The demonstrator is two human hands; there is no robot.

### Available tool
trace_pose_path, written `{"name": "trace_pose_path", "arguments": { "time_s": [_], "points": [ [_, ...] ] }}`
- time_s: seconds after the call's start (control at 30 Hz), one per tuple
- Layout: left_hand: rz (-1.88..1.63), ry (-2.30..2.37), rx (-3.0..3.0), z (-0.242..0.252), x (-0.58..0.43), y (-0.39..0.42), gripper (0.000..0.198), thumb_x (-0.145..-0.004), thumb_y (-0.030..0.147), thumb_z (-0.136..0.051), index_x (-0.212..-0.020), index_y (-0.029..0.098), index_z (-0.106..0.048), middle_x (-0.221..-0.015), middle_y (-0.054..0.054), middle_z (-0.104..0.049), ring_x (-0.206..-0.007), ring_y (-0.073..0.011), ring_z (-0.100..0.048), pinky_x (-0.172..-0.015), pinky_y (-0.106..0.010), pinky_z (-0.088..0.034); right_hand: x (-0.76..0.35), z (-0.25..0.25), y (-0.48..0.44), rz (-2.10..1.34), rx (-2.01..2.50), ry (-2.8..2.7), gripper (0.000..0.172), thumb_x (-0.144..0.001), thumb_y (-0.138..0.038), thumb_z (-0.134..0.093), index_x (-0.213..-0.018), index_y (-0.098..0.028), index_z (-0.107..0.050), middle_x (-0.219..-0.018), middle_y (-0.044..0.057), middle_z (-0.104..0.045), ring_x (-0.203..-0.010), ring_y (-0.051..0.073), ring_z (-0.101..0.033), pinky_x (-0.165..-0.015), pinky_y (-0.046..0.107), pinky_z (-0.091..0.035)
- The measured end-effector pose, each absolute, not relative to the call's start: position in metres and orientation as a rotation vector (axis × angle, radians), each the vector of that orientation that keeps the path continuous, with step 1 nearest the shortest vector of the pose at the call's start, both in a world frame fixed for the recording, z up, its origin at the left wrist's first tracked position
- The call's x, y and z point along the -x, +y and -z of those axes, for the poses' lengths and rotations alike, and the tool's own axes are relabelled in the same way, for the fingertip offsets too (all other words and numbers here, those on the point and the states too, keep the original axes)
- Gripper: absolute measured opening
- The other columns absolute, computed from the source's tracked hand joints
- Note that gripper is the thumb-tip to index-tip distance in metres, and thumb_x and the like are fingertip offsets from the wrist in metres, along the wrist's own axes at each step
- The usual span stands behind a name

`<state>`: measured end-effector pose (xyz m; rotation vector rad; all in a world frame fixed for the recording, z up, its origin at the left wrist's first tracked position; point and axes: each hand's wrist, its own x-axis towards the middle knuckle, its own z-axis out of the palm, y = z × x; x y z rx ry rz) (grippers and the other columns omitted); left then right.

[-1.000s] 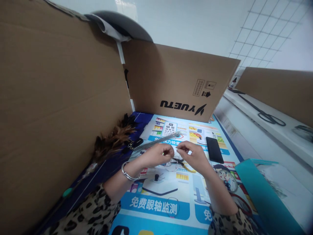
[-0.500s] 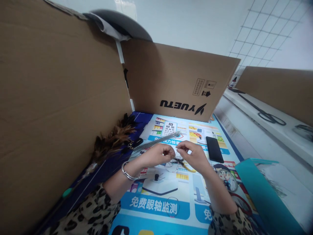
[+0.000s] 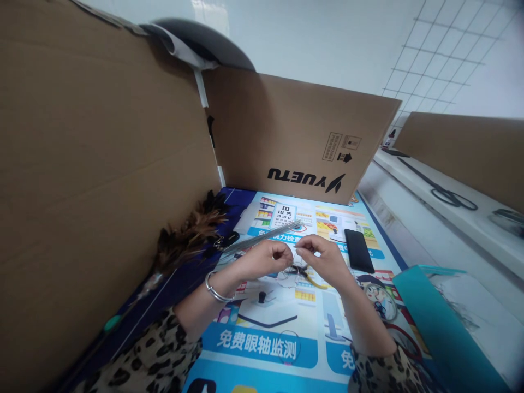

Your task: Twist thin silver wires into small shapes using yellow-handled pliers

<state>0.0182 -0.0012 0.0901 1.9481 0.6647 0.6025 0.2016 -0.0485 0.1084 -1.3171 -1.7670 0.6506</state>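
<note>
My left hand (image 3: pixel 273 258) and my right hand (image 3: pixel 321 257) are close together over the printed table cover, fingertips nearly meeting. Each one is closed in a pinch on a thin wire, which barely shows between them. Pliers (image 3: pixel 314 280) with a yellow handle lie just below my fingertips, partly behind the right hand. Behind my left hand, a bundle of straight silvery wires (image 3: pixel 268 234) rests slantwise on the cover.
A black phone (image 3: pixel 359 251) lies right of my hands. Nearer me on that side are a wire coil (image 3: pixel 387 305) and a teal box (image 3: pixel 446 327). A feather duster (image 3: pixel 188 232) leans along the left cardboard wall (image 3: pixel 102 142). Scissors (image 3: pixel 452 197) lie on the right ledge.
Almost nothing differs. Both hands keep their pinch in the same place, with only a very slight shift of the right fingers.
</note>
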Motion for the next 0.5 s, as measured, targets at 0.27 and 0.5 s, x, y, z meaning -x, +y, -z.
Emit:
{"name": "trace_pose_path", "arguments": {
  "time_s": [0.27,0.5],
  "points": [
    [-0.624,0.700,-1.960,-0.089,-0.016,0.001,0.009,-0.075,0.020,-0.051,-0.072,0.014,-0.058,-0.065,-0.001,-0.055,-0.059,-0.0105,-0.046,-0.058,-0.022,-0.038,-0.234,-0.092,-0.038,-0.475,1.559,-1.943,0.021,-0.086,-0.034,-0.044,-0.092,-0.020,-0.060,-0.085,0.003,-0.064,-0.074,0.016,-0.057,-0.068,0.028,-0.044],
    [-0.648,0.703,-1.947,-0.088,-0.016,0.001,0.008,-0.074,0.020,-0.052,-0.070,0.014,-0.056,-0.065,-0.001,-0.055,-0.059,-0.0111,-0.045,-0.056,-0.022,-0.036,-0.244,-0.043,-0.050,-0.262,2.003,-2.501,0.055,-0.067,-0.035,-0.066,-0.119,-0.022,-0.054,-0.118,0.013,-0.053,-0.106,0.031,-0.045,-0.079,0.038,-0.039]
  ]
}}
